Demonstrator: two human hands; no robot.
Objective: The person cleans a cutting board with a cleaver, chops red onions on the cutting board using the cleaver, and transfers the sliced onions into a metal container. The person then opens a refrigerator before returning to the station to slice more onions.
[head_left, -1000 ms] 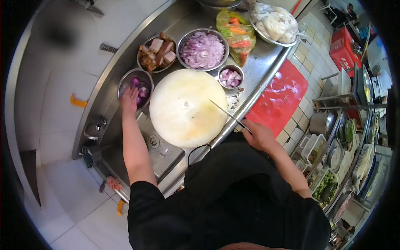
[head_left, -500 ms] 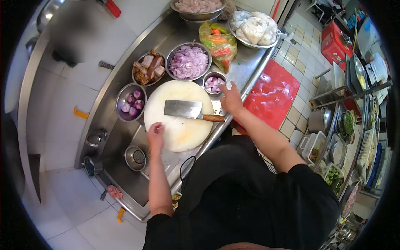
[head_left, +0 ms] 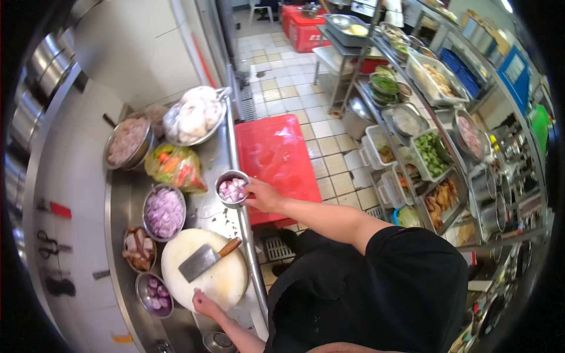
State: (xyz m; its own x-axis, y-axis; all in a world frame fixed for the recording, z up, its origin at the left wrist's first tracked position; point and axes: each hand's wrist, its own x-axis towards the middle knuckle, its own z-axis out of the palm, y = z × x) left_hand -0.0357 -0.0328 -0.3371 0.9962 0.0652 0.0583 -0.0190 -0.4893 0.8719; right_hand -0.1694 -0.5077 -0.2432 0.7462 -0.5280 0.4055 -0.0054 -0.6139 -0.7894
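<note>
A steel counter [head_left: 219, 154] held a round chopping board [head_left: 226, 276] at its near end.
Left of the board's far side sat a bowl [head_left: 183, 206] of sliced onion; a cleaver [head_left: 204, 259] lay flat on the board, handle toward the right. The left hand [head_left: 207, 304] was curled at the board's near edge, its grip impossible to tell; the right hand [head_left: 261, 195] grasped a small bowl [head_left: 231, 175] of onion chunks [head_left: 233, 189] by the counter's right edge, beyond the board.
</note>
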